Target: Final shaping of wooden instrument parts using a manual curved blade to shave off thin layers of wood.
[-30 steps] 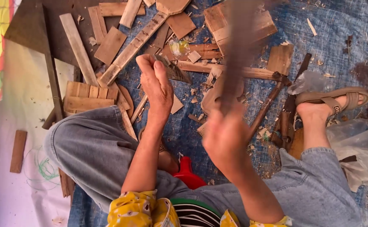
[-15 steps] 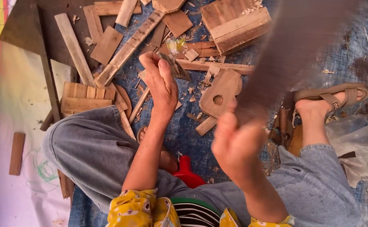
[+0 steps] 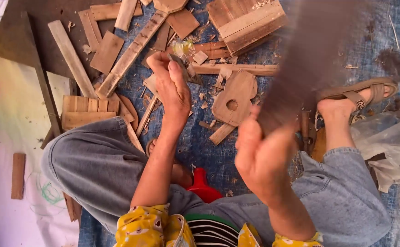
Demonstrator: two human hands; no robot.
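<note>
Scene: person seated on a blue mat [image 3: 218, 151] littered with wood offcuts, seen from above.
Left hand [image 3: 172, 87]: reaches forward, fingers curled shut around a small dark wood scrap [image 3: 184, 68] just above the mat.
Right hand [image 3: 264, 155]: raised close to the camera, fist closed on a broad dark blade [image 3: 309, 59], blurred, that rises toward the top edge.
Cut wooden piece [image 3: 234, 98]: flat, rounded, with a round hole, lying on the mat between the two hands, touched by neither.
Surroundings: long slat [image 3: 131, 52] and slatted board [image 3: 248, 23] beyond the left hand; sandalled foot [image 3: 355, 98] at right; jeans-clad knees either side.
</note>
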